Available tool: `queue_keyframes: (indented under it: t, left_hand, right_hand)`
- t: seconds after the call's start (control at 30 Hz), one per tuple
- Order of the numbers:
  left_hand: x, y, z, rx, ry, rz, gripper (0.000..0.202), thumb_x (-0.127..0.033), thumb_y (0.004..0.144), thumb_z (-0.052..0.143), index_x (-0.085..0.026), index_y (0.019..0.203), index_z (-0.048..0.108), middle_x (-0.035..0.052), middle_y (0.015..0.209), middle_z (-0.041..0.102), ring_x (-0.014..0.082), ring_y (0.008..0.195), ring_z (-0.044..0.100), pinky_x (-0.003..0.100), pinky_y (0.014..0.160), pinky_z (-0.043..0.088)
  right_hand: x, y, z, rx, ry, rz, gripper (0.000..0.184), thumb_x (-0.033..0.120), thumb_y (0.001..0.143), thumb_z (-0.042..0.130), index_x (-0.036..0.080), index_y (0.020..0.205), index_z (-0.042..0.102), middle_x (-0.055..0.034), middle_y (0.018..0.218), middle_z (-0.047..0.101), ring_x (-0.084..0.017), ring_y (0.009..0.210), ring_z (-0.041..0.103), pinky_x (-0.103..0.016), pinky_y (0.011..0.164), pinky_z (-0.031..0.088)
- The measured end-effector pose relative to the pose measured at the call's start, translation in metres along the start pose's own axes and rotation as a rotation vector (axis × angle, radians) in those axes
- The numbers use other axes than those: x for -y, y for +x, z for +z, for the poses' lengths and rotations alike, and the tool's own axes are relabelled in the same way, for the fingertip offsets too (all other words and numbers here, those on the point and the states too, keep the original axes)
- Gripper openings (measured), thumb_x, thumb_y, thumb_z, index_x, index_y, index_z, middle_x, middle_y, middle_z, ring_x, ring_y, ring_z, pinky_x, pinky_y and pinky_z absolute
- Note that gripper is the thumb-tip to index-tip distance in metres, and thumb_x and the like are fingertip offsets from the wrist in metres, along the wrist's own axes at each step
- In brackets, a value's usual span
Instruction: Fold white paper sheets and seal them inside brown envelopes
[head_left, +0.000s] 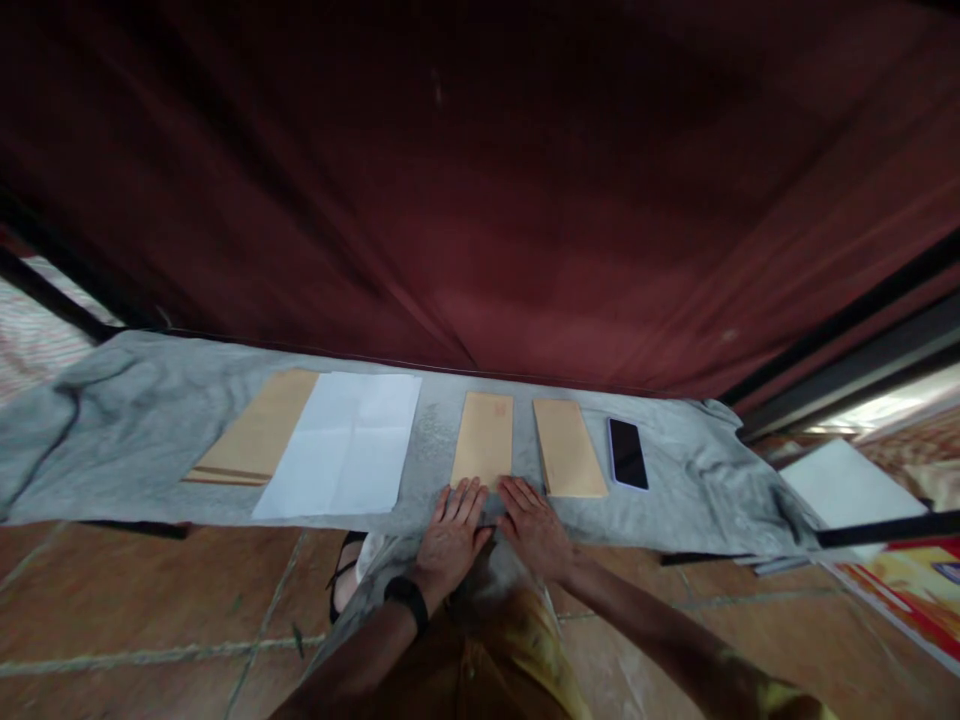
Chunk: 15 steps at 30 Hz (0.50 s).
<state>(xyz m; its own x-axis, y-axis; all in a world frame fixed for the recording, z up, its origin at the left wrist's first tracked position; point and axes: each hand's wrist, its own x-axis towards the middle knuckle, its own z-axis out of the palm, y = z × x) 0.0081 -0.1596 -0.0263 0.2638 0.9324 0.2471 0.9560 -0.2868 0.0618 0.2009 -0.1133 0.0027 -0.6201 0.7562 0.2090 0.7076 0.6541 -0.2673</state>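
Note:
Both hands rest side by side at the near edge of a brown envelope (484, 437), which lies flat on the grey cloth with a small reddish mark at its top right. My left hand (450, 535), with a dark band on its wrist, has its fingers stretched out over the envelope's lower left corner. My right hand (534, 528) lies flat at the lower right corner, fingers extended. Just right of it is a second set of brown envelopes (570, 447), apparently stacked. White paper sheets (349, 440) with fold creases lie to the left, partly over larger brown envelopes (259, 425).
A phone (628, 454) with a dark screen lies right of the envelopes. Grey cloth (697, 480) covers the narrow surface. A dark red fabric wall (480, 200) rises behind it, with black bars at both sides. A white panel (847, 485) and a colourful box (911, 585) stand at lower right.

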Motion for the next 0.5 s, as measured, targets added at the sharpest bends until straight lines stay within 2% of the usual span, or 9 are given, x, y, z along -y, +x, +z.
queue_keyframes:
  t: [0.07,0.17,0.27,0.37,0.5]
  left_hand:
    - [-0.001,-0.001,0.004,0.003,0.011,0.001,0.060,-0.033,0.097,0.045,-0.014,0.153,0.039,0.0117,0.160,0.041,0.0279,0.151,0.031,0.054,0.123,0.026]
    - [-0.003,-0.005,0.011,-0.003,0.045,-0.016,0.064,-0.018,0.092,0.040,-0.011,0.156,0.033,0.0126,0.161,0.039,0.0256,0.152,0.029,0.052,0.124,0.024]
    - [-0.006,-0.007,0.016,-0.015,0.078,-0.059,0.073,-0.007,0.088,0.035,-0.010,0.159,0.022,0.0125,0.162,0.036,0.0229,0.152,0.029,0.049,0.126,0.023]
    - [-0.009,-0.007,0.016,-0.008,0.059,-0.070,0.078,-0.006,0.087,0.034,-0.011,0.161,0.011,0.0132,0.164,0.033,0.0222,0.153,0.026,0.050,0.126,0.022]
    - [-0.012,-0.005,0.011,0.009,0.019,-0.071,0.078,-0.009,0.088,0.036,-0.008,0.161,0.010,0.0166,0.164,0.030,0.0256,0.153,0.024,0.050,0.126,0.023]
  right_hand:
    - [0.010,0.007,0.003,-0.021,0.026,-0.002,0.052,0.032,0.104,0.041,0.013,0.152,0.042,-0.0110,0.155,0.047,-0.024,0.148,0.037,-0.044,0.121,0.036]
    - [0.029,0.013,0.016,-0.030,0.074,-0.035,0.055,0.032,0.106,0.036,0.013,0.157,0.033,-0.0106,0.159,0.041,-0.021,0.150,0.033,-0.044,0.122,0.035]
    - [0.043,0.011,0.029,-0.046,0.079,0.012,0.056,0.033,0.106,0.035,0.012,0.158,0.031,-0.0118,0.160,0.040,-0.021,0.150,0.034,-0.046,0.123,0.032]
    - [0.048,0.006,0.034,-0.078,0.054,0.095,0.054,0.033,0.106,0.034,0.012,0.156,0.035,-0.0126,0.158,0.043,-0.022,0.149,0.035,-0.045,0.123,0.030]
    - [0.047,0.003,0.033,-0.078,0.025,0.117,0.053,0.032,0.106,0.034,0.014,0.156,0.037,-0.0120,0.157,0.044,-0.022,0.148,0.038,-0.044,0.123,0.029]
